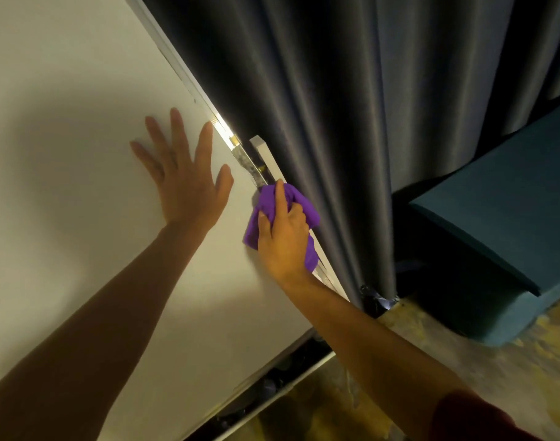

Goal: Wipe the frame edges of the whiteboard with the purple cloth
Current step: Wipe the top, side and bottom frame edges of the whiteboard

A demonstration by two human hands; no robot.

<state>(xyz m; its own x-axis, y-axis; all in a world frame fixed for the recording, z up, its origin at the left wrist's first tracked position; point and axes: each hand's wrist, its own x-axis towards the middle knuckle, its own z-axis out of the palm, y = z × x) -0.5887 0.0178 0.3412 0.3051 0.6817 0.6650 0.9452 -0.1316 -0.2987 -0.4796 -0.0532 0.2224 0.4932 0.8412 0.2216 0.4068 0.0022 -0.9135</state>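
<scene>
Your right hand (283,240) grips the bunched purple cloth (282,214) on the whiteboard's pale metal frame edge (189,81); your left hand (184,173) lies open and flat. The dark pleated curtain (320,122) touches there and may snag the cloth.

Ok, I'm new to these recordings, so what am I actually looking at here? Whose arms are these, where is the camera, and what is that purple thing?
There is no robot here. A person wears one wide-angle camera on the head, which looks forward and down, so the two bare arms reaching in from below are their own. The big pale surface is a whiteboard, seen tilted by the lens. The left hand lies flat and open on the board, seemingly to steady it. The right hand grips a bunched purple cloth and presses it against the board's right frame edge. Behind that edge hangs a dark curtain; a teal upholstered seat stands to the right on the floor.
</scene>
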